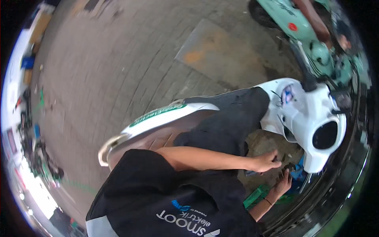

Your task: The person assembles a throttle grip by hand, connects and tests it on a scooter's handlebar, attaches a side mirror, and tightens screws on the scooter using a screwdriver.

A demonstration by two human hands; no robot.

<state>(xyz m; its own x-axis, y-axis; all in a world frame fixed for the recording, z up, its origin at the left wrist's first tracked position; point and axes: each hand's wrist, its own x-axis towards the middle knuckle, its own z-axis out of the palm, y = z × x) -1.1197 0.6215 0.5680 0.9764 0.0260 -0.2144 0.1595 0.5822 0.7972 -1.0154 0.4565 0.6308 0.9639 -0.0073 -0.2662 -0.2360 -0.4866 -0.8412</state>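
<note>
My left hand [265, 162] reaches in from the left with its fingers curled; what they hold is too small to make out. Just below and to the right, my right hand [282, 185] has its bent fingers round a small dark thing I cannot identify. Both hands are close together but apart, beside the white front cover [316, 152] of a scooter. Near the right fingers lies something blue [299, 169]. A green crate [257, 195] is beside my right wrist, which wears a thin dark band.
The white scooter's side panel [169, 114] with green lettering runs to the left. At the upper right stands a mint-green scooter [292, 25], with a person's arm over it. A flat stained sheet [215, 51] lies on the paved floor [106, 59]. Dark rails curve along the right.
</note>
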